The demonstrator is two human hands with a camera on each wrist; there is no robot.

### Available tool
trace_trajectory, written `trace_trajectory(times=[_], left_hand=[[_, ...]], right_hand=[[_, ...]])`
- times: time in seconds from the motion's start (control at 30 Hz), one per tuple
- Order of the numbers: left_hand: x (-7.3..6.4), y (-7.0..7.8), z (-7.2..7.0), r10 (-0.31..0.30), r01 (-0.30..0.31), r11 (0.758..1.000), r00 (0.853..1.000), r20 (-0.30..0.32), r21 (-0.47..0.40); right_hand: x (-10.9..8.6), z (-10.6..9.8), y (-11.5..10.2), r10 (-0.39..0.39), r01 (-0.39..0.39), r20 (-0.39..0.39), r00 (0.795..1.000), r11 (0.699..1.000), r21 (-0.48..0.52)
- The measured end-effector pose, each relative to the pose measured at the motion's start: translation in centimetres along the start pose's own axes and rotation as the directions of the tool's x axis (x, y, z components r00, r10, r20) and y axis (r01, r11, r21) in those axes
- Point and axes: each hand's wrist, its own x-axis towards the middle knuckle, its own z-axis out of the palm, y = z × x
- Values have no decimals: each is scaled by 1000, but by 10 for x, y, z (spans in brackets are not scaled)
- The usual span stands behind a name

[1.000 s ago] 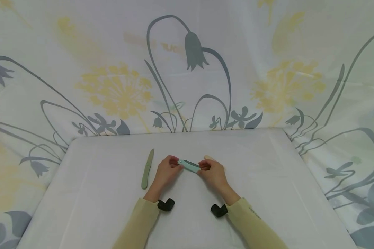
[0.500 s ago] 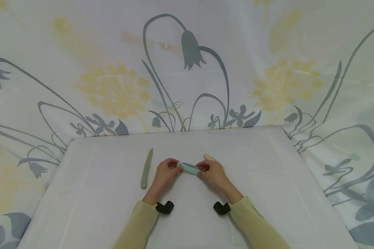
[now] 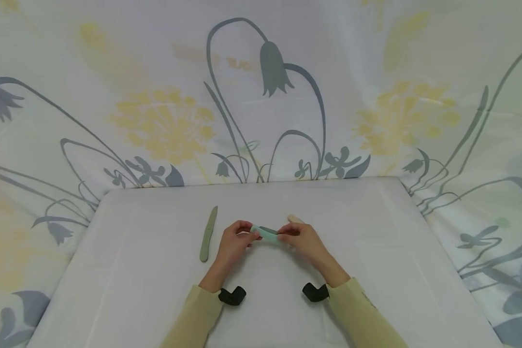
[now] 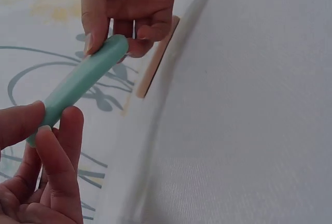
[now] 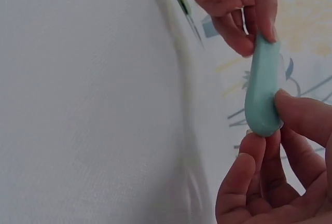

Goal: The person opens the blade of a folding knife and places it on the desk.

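A mint-green folding knife (image 3: 267,235) is held up between both hands, its dark blade lying along the handle's upper side in the head view. My left hand (image 3: 234,242) pinches its left end between thumb and fingers. At the other end, my right hand (image 3: 308,243) grips with thumb and fingertips, close to the blade. From the left wrist, the smooth handle (image 4: 85,79) shows side-on and hides the blade. The right wrist view looks at the rounded handle end (image 5: 263,105), with my right thumb on its side and fingertips under it.
Left of the hands lies a green-handled knife (image 3: 207,237) with its blade pointing away. Behind my right hand, a slim beige piece (image 3: 294,219) with a dark edge lies partly covered. The white tabletop (image 3: 148,270) meets a flower-printed cloth (image 3: 287,111) at the back and sides.
The folding knife has turned so less of its broad side faces the head camera. My right thumb and fingers have shifted on its right end, up toward the blade. The left hand keeps its grip.
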Motion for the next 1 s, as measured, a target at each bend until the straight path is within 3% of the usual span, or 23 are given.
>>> trace_trajectory(times=[0.23,0.4,0.73,1.0], left_hand=[[-5,5,2,-36,43,986,998,45,-163],[-11,8,6,-30,40,973,998,49,-227],[-23,15,7,31,-35,982,999,-25,-186],[-27,17,5,142,-141,989,990,19,-31]], right_hand=[[-10,-1,-6,39,-51,92,995,989,137],[-19,9,-11,51,-68,75,996,966,249],[-30,26,-12,60,-45,-48,997,963,265],[-34,28,-12,22,-8,-96,995,991,136]])
